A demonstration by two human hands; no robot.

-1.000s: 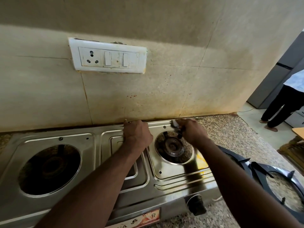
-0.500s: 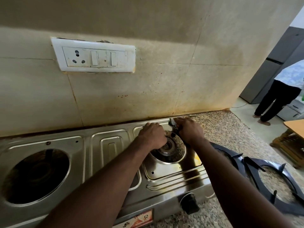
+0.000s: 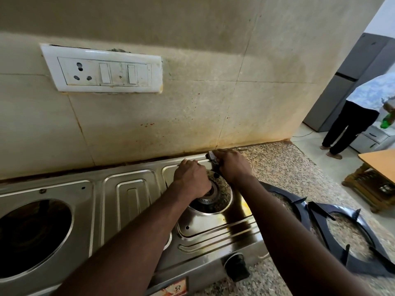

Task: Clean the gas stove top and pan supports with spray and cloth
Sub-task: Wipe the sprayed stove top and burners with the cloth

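The steel gas stove top [image 3: 132,189] lies along the tiled wall with both burner wells bare. My left hand [image 3: 191,178] rests with bent fingers on the far left rim of the right burner [image 3: 213,197]; I see nothing in it. My right hand [image 3: 233,167] pinches a small grey pad [image 3: 212,156] against the stove's back right corner. Two black pan supports [image 3: 350,231] lie off the stove on the granite counter [image 3: 284,167], to the right of my right forearm. No spray bottle shows near the stove.
A white socket and switch plate [image 3: 102,71] hangs on the stained wall tiles above the stove. A black knob [image 3: 237,267] sticks out of the stove's front. At the far right a person [image 3: 359,116] stands by a grey fridge [image 3: 350,82] and a wooden table [image 3: 376,178].
My left hand slid right from the middle of the stove's back edge onto the right burner's rim. My right hand stayed at the back right corner with the pad.
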